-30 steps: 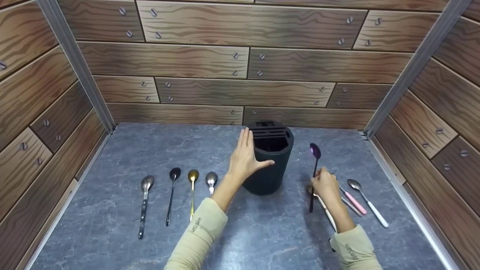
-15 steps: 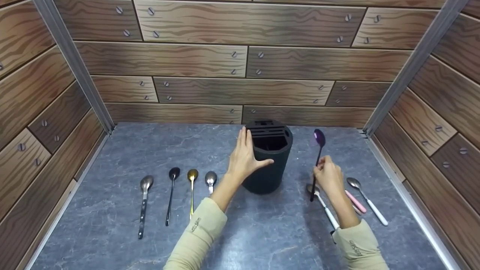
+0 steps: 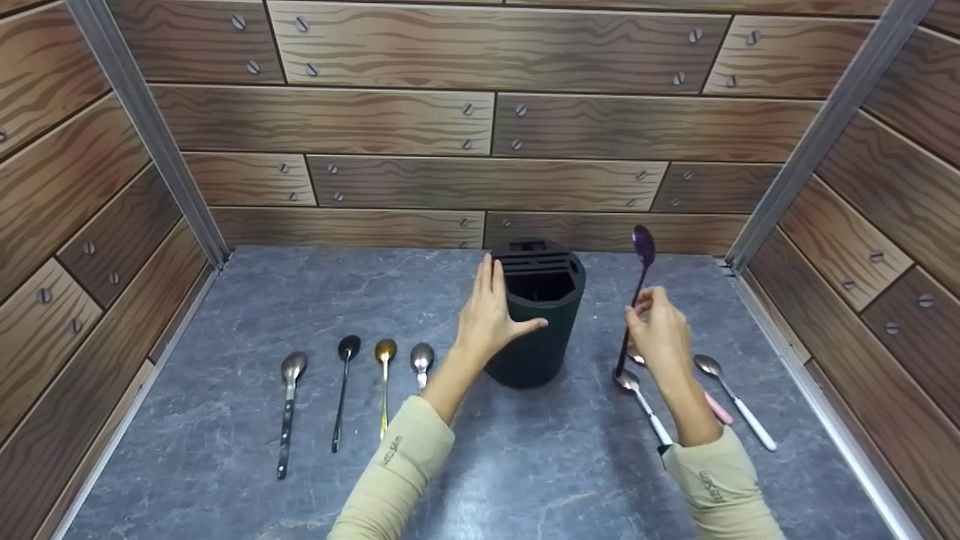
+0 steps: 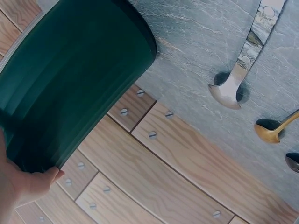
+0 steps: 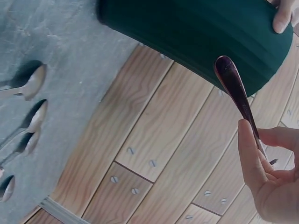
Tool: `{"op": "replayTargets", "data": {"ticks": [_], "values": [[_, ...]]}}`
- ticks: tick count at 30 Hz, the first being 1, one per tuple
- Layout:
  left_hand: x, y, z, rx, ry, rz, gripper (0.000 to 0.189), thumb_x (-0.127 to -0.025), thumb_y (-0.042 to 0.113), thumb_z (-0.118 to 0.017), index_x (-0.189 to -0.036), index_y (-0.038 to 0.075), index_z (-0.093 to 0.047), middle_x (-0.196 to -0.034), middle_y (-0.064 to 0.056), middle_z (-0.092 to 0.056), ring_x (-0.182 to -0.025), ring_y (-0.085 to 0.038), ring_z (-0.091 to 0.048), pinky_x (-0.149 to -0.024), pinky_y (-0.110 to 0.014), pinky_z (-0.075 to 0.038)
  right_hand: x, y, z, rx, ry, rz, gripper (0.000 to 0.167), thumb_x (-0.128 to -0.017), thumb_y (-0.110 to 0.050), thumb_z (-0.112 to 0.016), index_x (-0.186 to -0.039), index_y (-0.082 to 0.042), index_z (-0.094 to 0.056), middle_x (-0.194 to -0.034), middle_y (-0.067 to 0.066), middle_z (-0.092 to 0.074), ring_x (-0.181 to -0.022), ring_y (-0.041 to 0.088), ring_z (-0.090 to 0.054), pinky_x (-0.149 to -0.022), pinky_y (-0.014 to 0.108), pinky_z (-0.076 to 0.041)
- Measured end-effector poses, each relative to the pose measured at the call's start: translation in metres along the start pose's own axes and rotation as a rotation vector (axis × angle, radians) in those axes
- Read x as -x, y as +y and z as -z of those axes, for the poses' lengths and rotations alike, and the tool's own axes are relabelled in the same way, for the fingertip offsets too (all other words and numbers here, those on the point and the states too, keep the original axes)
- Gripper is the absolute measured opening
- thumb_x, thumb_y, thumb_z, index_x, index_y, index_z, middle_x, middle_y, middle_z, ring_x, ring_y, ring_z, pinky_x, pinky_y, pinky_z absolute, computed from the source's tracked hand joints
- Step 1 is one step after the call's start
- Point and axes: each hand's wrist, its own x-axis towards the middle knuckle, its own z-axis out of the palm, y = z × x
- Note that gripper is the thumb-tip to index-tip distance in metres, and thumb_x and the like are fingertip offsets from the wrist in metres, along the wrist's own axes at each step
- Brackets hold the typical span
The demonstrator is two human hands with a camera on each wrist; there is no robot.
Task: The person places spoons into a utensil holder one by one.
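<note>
My left hand (image 3: 486,315) rests against the left side of a dark green utensil holder (image 3: 532,352), fingers straight up at its rim and thumb spread across its front. The holder has slots at the back of its top and a wide black opening in front. To its right, my right hand (image 3: 664,330) pinches a long purple spoon (image 3: 643,244) by the handle between thumb and fingers. The spoon stands nearly upright, bowl up and handle end down. In the right wrist view, the spoon's handle end (image 5: 230,77) overlaps the holder.
Left of the holder lie a spoon with a dark studded handle (image 3: 287,409), a black spoon (image 3: 343,390), a gold spoon (image 3: 385,360) and a silver spoon (image 3: 422,356) partly behind the left arm. Several spoons lie by the right arm, including a white-handled one (image 3: 750,424). Plank-patterned walls enclose the table.
My right hand has lifted the purple spoon up and away from the table edge nearest me, uncovering more of a white-handled spoon. The left hand and the holder stay put.
</note>
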Motion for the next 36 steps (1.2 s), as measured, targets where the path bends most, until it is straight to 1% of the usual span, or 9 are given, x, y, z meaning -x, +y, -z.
{"op": "replayTargets", "data": {"ticks": [6, 11, 16, 18, 23, 26, 31, 36], "values": [[0.000, -0.001, 0.000, 0.000, -0.001, -0.003, 0.117, -0.064, 0.072, -0.061, -0.142, -0.007, -0.023, -0.148, -0.022, -0.015, -0.132, -0.033, -0.024, -0.095, -0.036, -0.040, -0.003, -0.009, 0.003, -0.045, 0.045, 0.042, 0.017, -0.079, 0.000, -0.065, -0.092, 0.004, -0.054, -0.078, 0.015, -0.063, -0.069, 0.031, -0.061, -0.064, 0.046, -0.042], [-0.001, -0.001, 0.000, 0.000, -0.004, -0.002, 0.117, -0.064, 0.072, -0.061, -0.141, -0.007, -0.023, -0.148, -0.022, -0.015, -0.132, -0.033, -0.024, -0.094, -0.036, -0.040, -0.007, -0.019, 0.006, -0.066, 0.064, 0.051, 0.017, -0.079, -0.001, -0.065, -0.092, 0.003, -0.055, -0.080, 0.015, -0.063, -0.069, 0.030, -0.061, -0.064, 0.045, -0.043], [-0.001, -0.001, 0.000, -0.007, -0.013, -0.004, 0.117, -0.065, 0.073, -0.061, -0.142, -0.007, -0.022, -0.148, -0.021, -0.014, -0.133, -0.033, -0.023, -0.097, -0.035, -0.038, -0.011, -0.029, 0.009, -0.100, 0.089, 0.058, 0.017, -0.081, -0.004, -0.065, -0.095, 0.002, -0.055, -0.082, 0.014, -0.064, -0.070, 0.029, -0.062, -0.065, 0.043, -0.046], [-0.001, 0.000, 0.000, -0.005, -0.009, -0.007, 0.117, -0.064, 0.072, -0.061, -0.142, -0.007, -0.022, -0.148, -0.022, -0.014, -0.133, -0.032, -0.022, -0.097, -0.035, -0.038, -0.012, -0.033, 0.010, -0.116, 0.107, 0.069, 0.018, -0.082, -0.005, -0.065, -0.095, 0.002, -0.055, -0.083, 0.013, -0.064, -0.071, 0.028, -0.063, -0.066, 0.042, -0.047], [-0.001, 0.000, -0.002, -0.009, 0.024, -0.028, 0.117, -0.064, 0.072, -0.061, -0.140, -0.008, -0.025, -0.147, -0.023, -0.017, -0.131, -0.034, -0.025, -0.095, -0.036, -0.040, -0.015, -0.041, 0.012, -0.170, 0.153, 0.122, 0.017, -0.082, -0.003, -0.065, -0.094, 0.003, -0.055, -0.083, 0.014, -0.064, -0.074, 0.028, -0.062, -0.070, 0.041, -0.045], [-0.001, 0.000, -0.002, -0.014, 0.041, -0.035, 0.116, -0.064, 0.072, -0.062, -0.139, -0.009, -0.026, -0.146, -0.024, -0.019, -0.131, -0.034, -0.027, -0.095, -0.036, -0.040, -0.016, -0.046, 0.013, -0.192, 0.167, 0.144, 0.017, -0.082, -0.003, -0.065, -0.094, 0.003, -0.055, -0.083, 0.014, -0.064, -0.074, 0.027, -0.062, -0.070, 0.040, -0.045], [-0.001, -0.001, -0.003, -0.016, 0.043, -0.033, 0.116, -0.064, 0.072, -0.062, -0.139, -0.009, -0.026, -0.146, -0.023, -0.018, -0.131, -0.035, -0.027, -0.097, -0.036, -0.038, -0.018, -0.054, 0.013, -0.211, 0.192, 0.168, 0.017, -0.083, -0.004, -0.066, -0.094, 0.003, -0.056, -0.084, 0.014, -0.064, -0.075, 0.027, -0.062, -0.070, 0.039, -0.046], [-0.001, -0.001, -0.002, -0.006, 0.041, -0.026, 0.116, -0.063, 0.072, -0.062, -0.140, -0.008, -0.026, -0.147, -0.023, -0.018, -0.131, -0.034, -0.026, -0.095, -0.036, -0.040, -0.022, -0.060, 0.011, -0.230, 0.221, 0.190, 0.017, -0.083, -0.002, -0.065, -0.094, 0.004, -0.055, -0.084, 0.014, -0.064, -0.075, 0.026, -0.062, -0.069, 0.037, -0.047]]}}
